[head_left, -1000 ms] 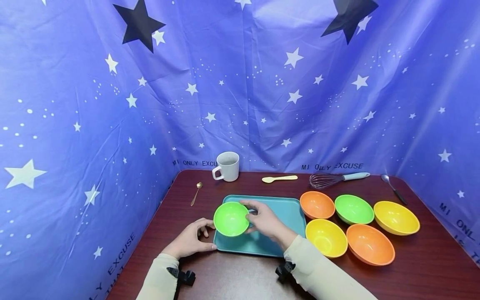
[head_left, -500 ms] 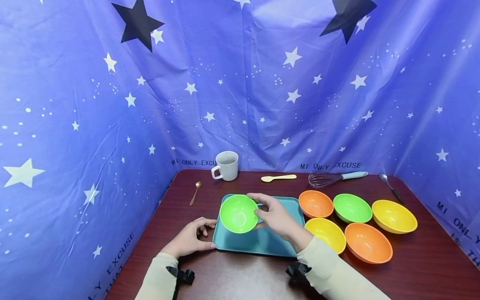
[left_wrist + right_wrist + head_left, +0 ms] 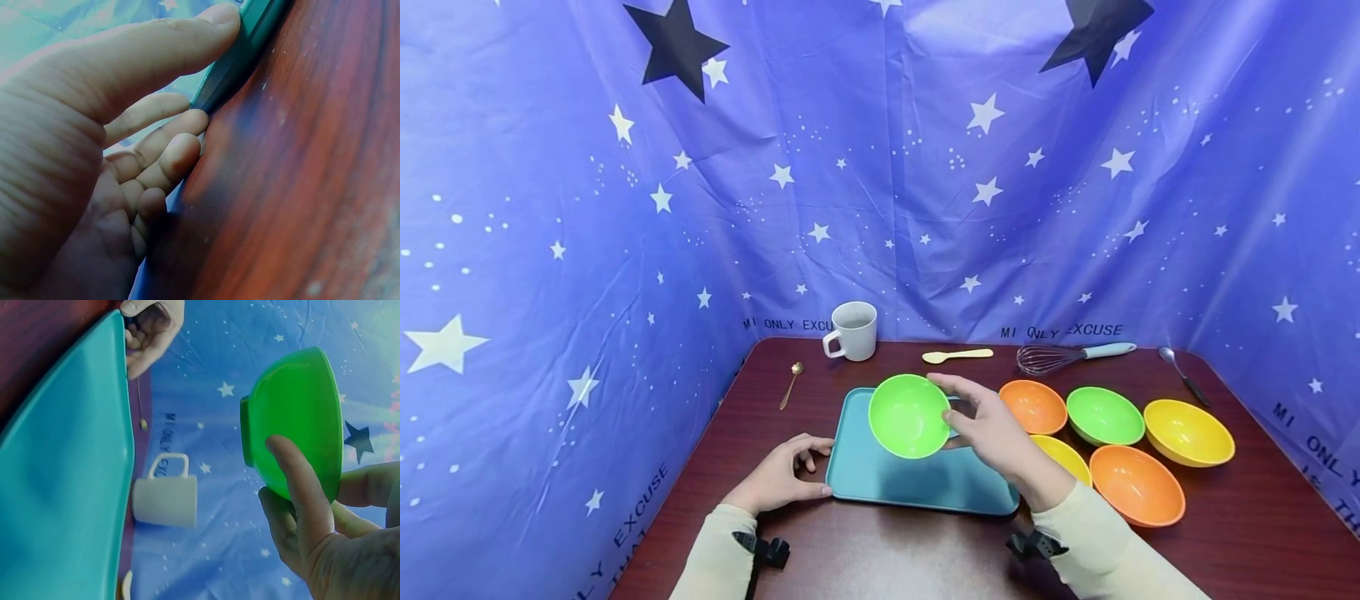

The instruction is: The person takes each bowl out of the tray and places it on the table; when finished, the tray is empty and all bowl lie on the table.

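A small green bowl (image 3: 910, 417) is held up over the teal tray (image 3: 880, 479) by my right hand (image 3: 992, 425), clear of its surface. In the right wrist view the bowl (image 3: 297, 419) is seen side-on, thumb on its outer wall and fingers about its rim side. My left hand (image 3: 782, 475) rests at the tray's left edge, thumb by the near corner. In the left wrist view the thumb of the left hand (image 3: 62, 125) touches the tray's side (image 3: 250, 37), other fingers loosely bent beside it.
Right of the tray stand orange (image 3: 1033, 408), green (image 3: 1107, 417) and yellow bowls (image 3: 1189, 433), several in all. Along the back lie a white mug (image 3: 854, 333), a cream spoon (image 3: 957, 356), a whisk (image 3: 1075, 357) and a dark-handled spoon (image 3: 1183, 377). A gold spoon (image 3: 791, 386) lies left.
My right hand has carried the green bowl rightward and slightly up from the tray's left end to above its middle. The left hand has stayed at the tray edge.
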Demonstrator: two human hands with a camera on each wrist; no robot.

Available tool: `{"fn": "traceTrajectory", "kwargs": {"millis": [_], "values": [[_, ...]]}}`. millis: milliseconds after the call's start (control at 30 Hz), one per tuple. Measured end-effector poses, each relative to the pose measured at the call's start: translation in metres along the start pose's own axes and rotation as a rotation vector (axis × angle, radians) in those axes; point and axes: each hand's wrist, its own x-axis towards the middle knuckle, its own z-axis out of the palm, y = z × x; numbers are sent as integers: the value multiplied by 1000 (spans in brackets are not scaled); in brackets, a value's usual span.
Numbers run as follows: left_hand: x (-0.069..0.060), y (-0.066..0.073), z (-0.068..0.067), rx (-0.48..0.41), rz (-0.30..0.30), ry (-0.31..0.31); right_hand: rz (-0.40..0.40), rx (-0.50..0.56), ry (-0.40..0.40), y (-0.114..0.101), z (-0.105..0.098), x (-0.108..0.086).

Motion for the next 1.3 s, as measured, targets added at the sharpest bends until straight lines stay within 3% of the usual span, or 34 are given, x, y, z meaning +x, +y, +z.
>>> {"fn": "traceTrajectory", "kwargs": {"millis": [300,633,1067,1300], "values": [[0,0,0,-27,-3,9,-9,-81,45,-12,-34,-28],[-2,-1,-1,-14,10,11,-108,-155,131,-7,-73,-66],[1,-2,2,-51,-12,17,-146,-92,234,10,-131,-113],[1,-2,0,-18,-1,-2,-201,46,283,22,-166,-136]]}}
